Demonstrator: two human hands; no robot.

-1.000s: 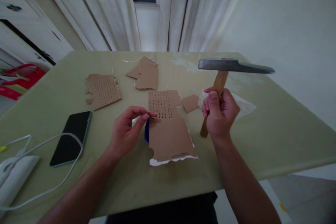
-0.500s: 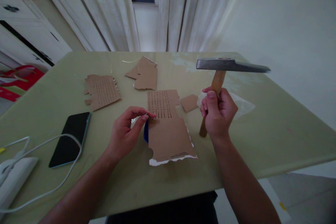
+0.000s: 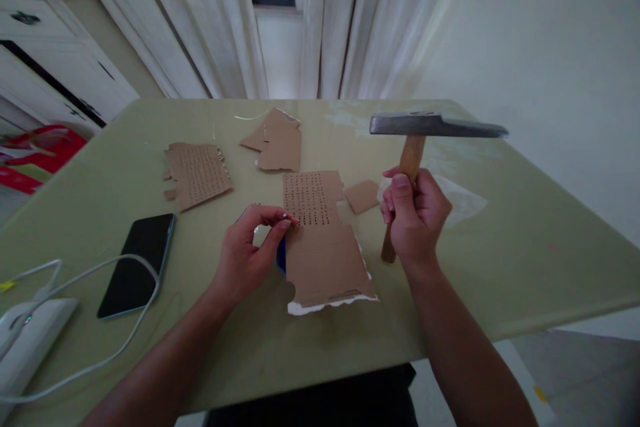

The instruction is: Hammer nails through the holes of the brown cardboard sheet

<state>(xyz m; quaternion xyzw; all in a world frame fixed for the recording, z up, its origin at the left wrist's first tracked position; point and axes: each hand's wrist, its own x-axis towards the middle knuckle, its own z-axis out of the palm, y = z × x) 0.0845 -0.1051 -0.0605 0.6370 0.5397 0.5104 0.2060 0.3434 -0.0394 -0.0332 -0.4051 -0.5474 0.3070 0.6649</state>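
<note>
**Hidden and cut off**

The blue object (image 3: 281, 255) lies mostly under the cardboard sheet (image 3: 324, 260), so its shape is unclear. Whatever the left hand (image 3: 246, 257) pinches is too small to tell. The white device (image 3: 25, 347) runs off the left edge.

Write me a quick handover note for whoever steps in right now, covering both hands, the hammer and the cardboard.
Right hand: closed on the wooden handle of the hammer, head raised above the table.
Left hand: fingertips pinching something small, too small to identify, at the left edge of the punched cardboard piece, above a blue object.
Done: rows of holes fill the upper part of that piece; another holed piece lies farther left.
Left: the lower part of the near piece has no holes.
</note>
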